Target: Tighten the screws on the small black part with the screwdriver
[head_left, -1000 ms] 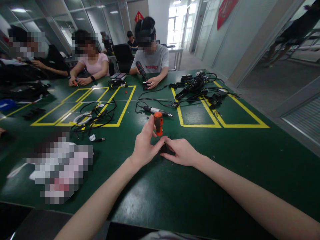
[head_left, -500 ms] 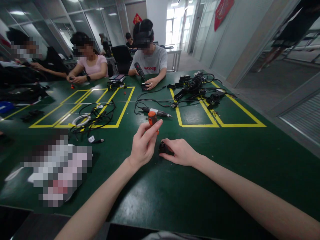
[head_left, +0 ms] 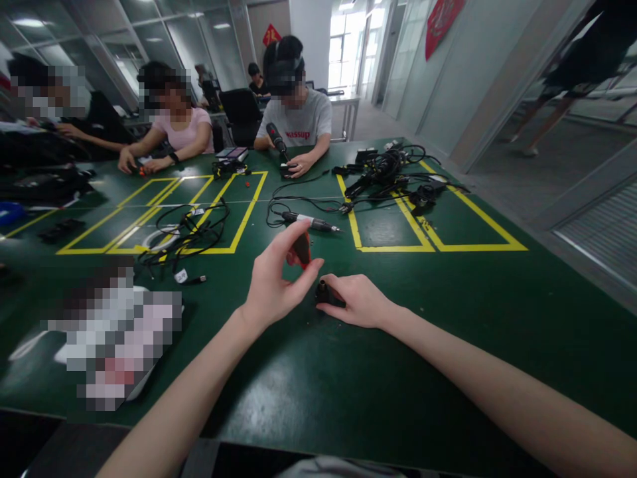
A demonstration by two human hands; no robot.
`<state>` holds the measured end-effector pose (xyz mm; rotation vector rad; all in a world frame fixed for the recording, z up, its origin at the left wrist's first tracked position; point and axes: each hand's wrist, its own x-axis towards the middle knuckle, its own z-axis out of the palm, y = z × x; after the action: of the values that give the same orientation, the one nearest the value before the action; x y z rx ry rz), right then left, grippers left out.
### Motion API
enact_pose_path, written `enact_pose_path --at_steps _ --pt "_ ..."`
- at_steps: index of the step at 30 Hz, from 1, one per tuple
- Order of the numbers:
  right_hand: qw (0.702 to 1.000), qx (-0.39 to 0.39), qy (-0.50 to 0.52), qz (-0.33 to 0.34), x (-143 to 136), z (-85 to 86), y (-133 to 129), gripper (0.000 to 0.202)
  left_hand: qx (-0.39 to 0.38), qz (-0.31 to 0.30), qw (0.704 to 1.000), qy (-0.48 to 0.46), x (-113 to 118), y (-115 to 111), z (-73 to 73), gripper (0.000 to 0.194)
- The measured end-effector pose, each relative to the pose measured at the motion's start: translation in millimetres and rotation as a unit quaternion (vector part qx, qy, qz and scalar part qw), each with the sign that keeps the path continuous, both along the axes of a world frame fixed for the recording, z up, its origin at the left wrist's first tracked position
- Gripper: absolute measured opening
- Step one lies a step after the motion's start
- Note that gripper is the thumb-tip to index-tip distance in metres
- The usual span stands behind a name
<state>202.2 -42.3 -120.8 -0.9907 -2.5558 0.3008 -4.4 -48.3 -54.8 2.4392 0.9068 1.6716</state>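
Note:
My left hand is raised over the middle of the table, thumb and fingers curled round a short orange-and-black screwdriver. Only its handle shows; fingers cover part of it. Just to the right and lower, my right hand grips a small black part close to the tabletop. A short round tube stands up from that part, and my fingers hide its right end. The screwdriver and the black part are apart.
A corded electric screwdriver lies beyond my hands. Tangled black cables sit back right, with more cables on the left. A blurred-out package lies near left. Across the green table, a person holds a power tool.
My left hand has shifted slightly left and turned, tipping the screwdriver handle to another angle. The right hand and the black part stay in place.

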Motion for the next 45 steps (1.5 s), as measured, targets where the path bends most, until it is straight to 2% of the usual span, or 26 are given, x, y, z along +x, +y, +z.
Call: enact_pose_path --at_steps 3,8,13,16,19,22,25,30,34,36,38,40,43,45 --pt "1.0 -0.002 -0.005 -0.002 0.2 0.3 -0.2 0.029 -0.02 -0.036 0.999 0.022 0.1 -1.1 12.6 0.057" --pt "1.0 0.001 0.001 -0.001 1.5 -0.5 0.1 0.03 -0.001 -0.011 0.998 0.065 0.5 -2.6 31.8 0.045" --pt "1.0 0.006 -0.002 0.0 1.8 -0.6 0.0 0.031 -0.04 0.001 0.985 0.167 -6.9 -2.7 50.5 0.032" --pt "1.0 0.0 -0.005 -0.002 0.9 0.6 -0.5 0.03 -0.059 0.041 0.974 0.213 -9.8 -3.5 57.5 0.02" --pt "1.0 -0.003 -0.005 -0.006 0.0 1.7 -1.0 0.03 -0.056 0.085 0.964 0.246 -9.2 -5.1 63.3 0.024" --pt "1.0 -0.006 -0.002 -0.007 -0.2 2.1 -1.1 0.03 -0.05 0.087 0.961 0.258 -6.8 -7.1 70.4 0.021" --pt "1.0 -0.005 -0.006 -0.005 0.3 2.1 -0.9 0.029 -0.044 0.073 0.962 0.26 -4.7 -8.5 76.2 0.003" --pt "1.0 0.004 -0.003 -0.003 0.8 0.8 -1.0 0.032 -0.045 0.062 0.963 0.258 -6.8 -6.1 75.2 0.008" --pt "1.0 0.005 -0.001 0.001 0.8 0.1 -1.4 0.033 -0.055 0.094 0.958 0.265 -11.4 -5.0 73.2 0.016" --pt "1.0 0.003 0.0 -0.001 0.9 0.2 -1.6 0.032 -0.07 0.106 0.952 0.28 -11.9 -6.6 75.6 0.019" --pt "1.0 0.001 0.001 0.001 1.1 0.5 -1.8 0.031 -0.084 0.103 0.944 0.301 -10.4 -8.8 79.9 0.015" --pt "1.0 0.002 0.004 0.005 1.4 0.8 -1.9 0.029 -0.092 0.092 0.94 0.316 -7.3 -10.3 84.2 0.012" --pt "1.0 0.006 0.009 0.007 1.5 0.7 -1.8 0.028 -0.093 0.068 0.945 0.308 -1.4 -9.6 86.5 0.024" --pt "1.0 0.006 0.015 0.008 1.3 0.2 -1.5 0.028 -0.093 0.02 0.951 0.293 2.7 -7.7 83.9 0.033"
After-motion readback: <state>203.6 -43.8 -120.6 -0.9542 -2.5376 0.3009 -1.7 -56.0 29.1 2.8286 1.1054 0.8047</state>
